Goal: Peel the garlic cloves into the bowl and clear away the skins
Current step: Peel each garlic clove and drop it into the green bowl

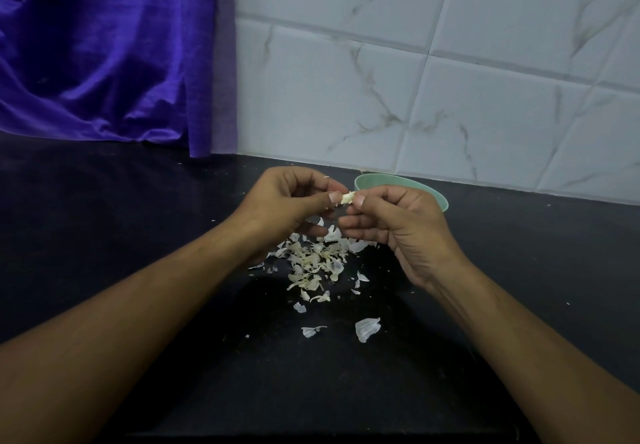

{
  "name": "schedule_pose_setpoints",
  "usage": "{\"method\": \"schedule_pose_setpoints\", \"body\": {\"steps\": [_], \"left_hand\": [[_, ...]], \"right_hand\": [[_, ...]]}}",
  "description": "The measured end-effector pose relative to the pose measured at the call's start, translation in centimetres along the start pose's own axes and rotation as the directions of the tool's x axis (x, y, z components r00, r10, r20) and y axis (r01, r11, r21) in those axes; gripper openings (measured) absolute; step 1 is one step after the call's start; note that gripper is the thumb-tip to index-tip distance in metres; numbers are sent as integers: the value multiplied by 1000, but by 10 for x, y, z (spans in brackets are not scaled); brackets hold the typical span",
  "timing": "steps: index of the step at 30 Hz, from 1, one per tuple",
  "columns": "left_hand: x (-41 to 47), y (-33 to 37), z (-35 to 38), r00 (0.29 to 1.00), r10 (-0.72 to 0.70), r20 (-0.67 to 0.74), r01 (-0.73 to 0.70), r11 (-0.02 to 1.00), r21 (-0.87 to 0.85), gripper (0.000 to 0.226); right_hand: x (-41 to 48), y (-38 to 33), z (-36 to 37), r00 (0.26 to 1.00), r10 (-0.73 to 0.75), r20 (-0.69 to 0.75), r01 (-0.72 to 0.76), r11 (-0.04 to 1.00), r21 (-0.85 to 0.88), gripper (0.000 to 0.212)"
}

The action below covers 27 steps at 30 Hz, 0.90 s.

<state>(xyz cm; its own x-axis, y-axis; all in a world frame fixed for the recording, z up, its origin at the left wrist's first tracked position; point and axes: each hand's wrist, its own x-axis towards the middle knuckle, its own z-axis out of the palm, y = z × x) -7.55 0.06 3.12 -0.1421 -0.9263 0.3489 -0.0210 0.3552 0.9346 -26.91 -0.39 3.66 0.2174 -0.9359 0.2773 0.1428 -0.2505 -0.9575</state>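
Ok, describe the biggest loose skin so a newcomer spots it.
On the black counter, look nearer the camera than the skin pile. Two flakes lie apart there; the skin is the right one, far broader than the sliver beside it.

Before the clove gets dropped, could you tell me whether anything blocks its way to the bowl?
Nothing visible does. The left hand and right hand pinch the garlic clove just in front of the bowl; the right hand hides part of it. The skins lie below on the counter.
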Motion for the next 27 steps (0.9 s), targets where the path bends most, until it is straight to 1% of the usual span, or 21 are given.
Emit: {"method": "schedule_pose_setpoints", "body": {"steps": [3, 6, 8, 11, 13, 15, 17, 22, 24, 27], "left_hand": [[-1, -1, 1, 998, 59, -21, -57, 995, 83, 7], [-1, -3, 0, 985, 168, -44, -149, 949, 278, 7], [-1, -3, 2, 974, 218, -53, -184, 911, 368, 9], [-1, -4, 3, 962, 269, -42, -225, 871, 437, 12], [-2, -5, 4, 956, 291, -35, -245, 859, 451, 20], [-2, -5, 4, 957, 290, -29, -248, 864, 439, 25], [-2, -5, 5, 962, 273, -14, -245, 882, 403, 21], [-1, -3, 6, 985, 170, -20, -162, 964, 213, 12], [-1, 1, 6, 992, 122, -42, -117, 987, 110, 13], [-1, 5, 4, 996, 63, -61, -61, 998, 30, 16]], "right_hand": [[0, 0, 0, 1000, 4, -15, -4, 1000, 6, 10], [1, 1, 1, 1000, -1, -22, 1, 1000, -2, 11], [0, 2, 1, 1000, -8, -17, 7, 1000, -19, 8], [0, 3, 2, 999, -18, -28, 17, 999, -40, 10], [0, 3, 2, 999, -30, -24, 28, 998, -54, 10], [0, 3, 2, 999, -36, -14, 35, 997, -67, 10], [0, 3, 3, 999, -38, -12, 37, 996, -84, 13], [1, 3, 2, 999, -35, -12, 33, 991, -129, 13], [1, 4, 1, 999, -26, 23, 29, 984, -178, 15], [1, 7, 2, 996, -36, 81, 57, 961, -272, 16]]}}
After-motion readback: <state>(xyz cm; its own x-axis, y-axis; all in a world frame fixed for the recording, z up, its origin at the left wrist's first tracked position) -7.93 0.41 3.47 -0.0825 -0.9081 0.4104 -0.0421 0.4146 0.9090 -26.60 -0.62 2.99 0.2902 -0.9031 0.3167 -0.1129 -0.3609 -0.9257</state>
